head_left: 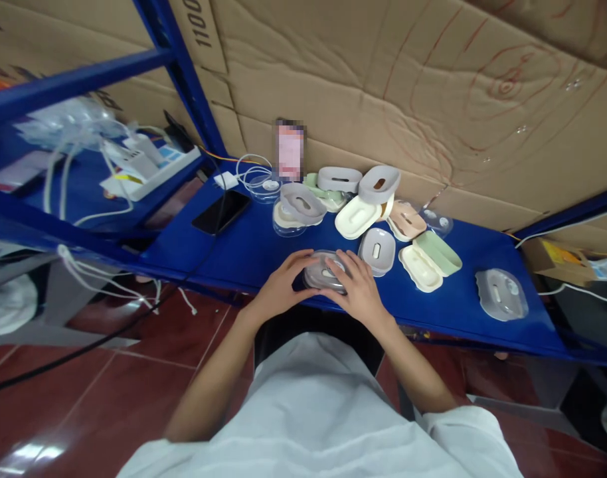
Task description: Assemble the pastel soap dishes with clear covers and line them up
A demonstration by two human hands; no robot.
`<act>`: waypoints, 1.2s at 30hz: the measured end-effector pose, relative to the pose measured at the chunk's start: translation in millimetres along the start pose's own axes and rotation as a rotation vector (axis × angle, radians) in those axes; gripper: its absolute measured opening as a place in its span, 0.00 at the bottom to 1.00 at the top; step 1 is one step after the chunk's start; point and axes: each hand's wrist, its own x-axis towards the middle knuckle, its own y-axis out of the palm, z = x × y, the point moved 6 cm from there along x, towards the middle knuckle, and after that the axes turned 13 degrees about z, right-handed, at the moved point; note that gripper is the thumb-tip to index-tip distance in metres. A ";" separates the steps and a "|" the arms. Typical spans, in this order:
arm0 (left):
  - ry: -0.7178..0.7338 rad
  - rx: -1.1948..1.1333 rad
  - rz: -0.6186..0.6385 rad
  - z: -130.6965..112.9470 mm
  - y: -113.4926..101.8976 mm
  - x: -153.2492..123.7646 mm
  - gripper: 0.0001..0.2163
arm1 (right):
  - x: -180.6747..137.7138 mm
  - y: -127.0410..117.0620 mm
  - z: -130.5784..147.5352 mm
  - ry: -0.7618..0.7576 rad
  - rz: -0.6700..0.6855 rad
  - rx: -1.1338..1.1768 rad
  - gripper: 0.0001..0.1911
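A small grey oval plastic box with a clear lid (325, 273) sits at the near edge of the blue table, between my two hands. My left hand (285, 284) curves around its left side, thumb at the near edge and fingers at the far edge. From the right, my right hand (359, 290) grips it, with fingers over the clear lid. Just right of it stands a grey oval box (377, 249) with a slot in its base. Farther right, a green oval box (437, 253) leans by a cream tray (420, 267).
Several grey boxes (302, 203), cream trays (357, 217) and a peach piece (406, 221) crowd the table's back. A lidded box (501, 294) stands at the right end. On the left lie a black phone (220, 212) and a white cable (254, 170). Blue posts (188, 83) and cardboard (328, 79) border the table.
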 end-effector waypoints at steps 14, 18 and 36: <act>0.022 0.009 0.030 1.3 -2.3 0.3 0.28 | -7.4 -1.8 -4.2 -0.092 0.116 0.003 0.39; 0.011 -0.011 0.030 2.6 -5.3 1.2 0.29 | -1.4 -7.3 -4.8 -0.111 0.142 0.000 0.39; -0.030 -0.054 0.036 5.3 -2.7 1.9 0.28 | 1.3 -14.2 3.1 -0.101 0.196 0.022 0.31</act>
